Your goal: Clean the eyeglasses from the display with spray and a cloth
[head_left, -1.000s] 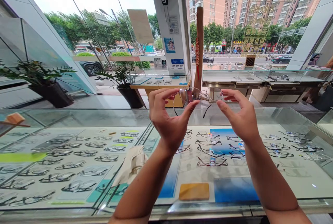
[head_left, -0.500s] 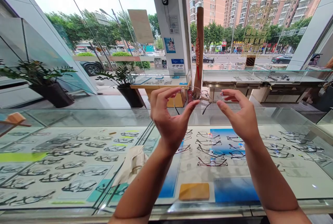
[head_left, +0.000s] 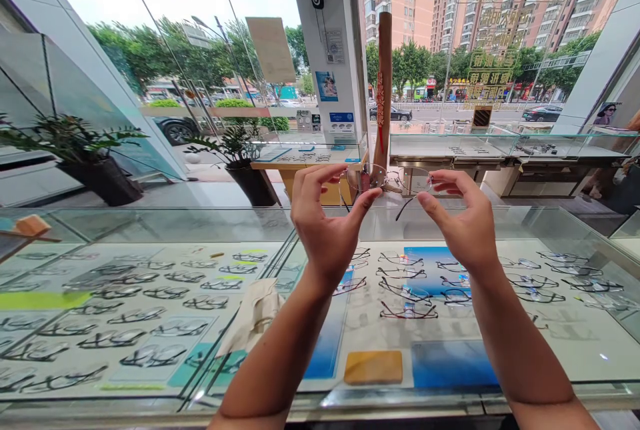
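A pair of thin-framed eyeglasses (head_left: 393,181) with clear lenses is held up in front of me, above the glass counter. My left hand (head_left: 327,217) grips its left side, with thumb and fingers near the left lens. On the other side, my right hand (head_left: 460,213) pinches the right end of the frame between thumb and fingers. The dark-tipped temples hang down and away behind the lenses. Below the hands, rows of eyeglasses (head_left: 407,311) lie inside the display case.
The glass counter (head_left: 165,225) spans the width before me. A beige cloth (head_left: 256,310) lies on it, left of my left forearm; a tan pad (head_left: 373,367) lies in front. Farther off stand a wooden post (head_left: 384,83), potted plants (head_left: 245,177) and more display cases (head_left: 450,147).
The eyeglasses have shifted and turned slightly, their hanging temple tips moving a little to the right. Both hands keep their hold, with the left hand slightly adjusted.
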The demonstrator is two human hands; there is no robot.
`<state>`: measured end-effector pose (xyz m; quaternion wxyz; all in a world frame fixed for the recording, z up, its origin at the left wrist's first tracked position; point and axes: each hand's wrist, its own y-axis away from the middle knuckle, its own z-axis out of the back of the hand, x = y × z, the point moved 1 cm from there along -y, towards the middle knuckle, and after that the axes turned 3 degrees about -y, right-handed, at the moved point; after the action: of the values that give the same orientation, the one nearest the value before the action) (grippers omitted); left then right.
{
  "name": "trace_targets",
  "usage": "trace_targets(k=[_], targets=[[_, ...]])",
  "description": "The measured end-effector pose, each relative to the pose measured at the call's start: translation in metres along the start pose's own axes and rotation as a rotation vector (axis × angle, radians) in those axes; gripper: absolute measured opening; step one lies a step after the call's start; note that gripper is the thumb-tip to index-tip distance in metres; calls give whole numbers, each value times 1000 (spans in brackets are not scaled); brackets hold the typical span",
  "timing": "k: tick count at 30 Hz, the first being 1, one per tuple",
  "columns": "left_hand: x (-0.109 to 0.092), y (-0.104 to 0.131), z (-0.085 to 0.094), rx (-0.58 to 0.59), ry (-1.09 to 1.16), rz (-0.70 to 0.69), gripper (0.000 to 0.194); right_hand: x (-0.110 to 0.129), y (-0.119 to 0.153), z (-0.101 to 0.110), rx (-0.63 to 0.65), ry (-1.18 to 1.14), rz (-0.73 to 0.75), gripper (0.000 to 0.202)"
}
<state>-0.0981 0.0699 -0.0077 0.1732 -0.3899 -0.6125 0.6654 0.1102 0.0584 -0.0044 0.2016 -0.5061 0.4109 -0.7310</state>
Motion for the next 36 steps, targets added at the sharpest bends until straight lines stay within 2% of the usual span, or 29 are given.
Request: trace_targets(k=[5, 9, 22, 30, 36], targets=[[9, -1, -2, 110, 67, 135, 45, 9, 2, -1, -90, 57, 133, 24], [10, -1, -5, 126, 111, 171, 46, 12, 3, -1, -110, 89, 183, 23], [13, 1, -7, 184, 158, 223, 43, 15, 4, -1, -143, 98, 203, 22], [12, 1, -7, 191, 136, 214, 43, 10, 6, -3, -106, 8, 136, 27], [12, 0, -7, 163, 144, 211, 44, 10, 5, -2, -104, -14, 139, 26]])
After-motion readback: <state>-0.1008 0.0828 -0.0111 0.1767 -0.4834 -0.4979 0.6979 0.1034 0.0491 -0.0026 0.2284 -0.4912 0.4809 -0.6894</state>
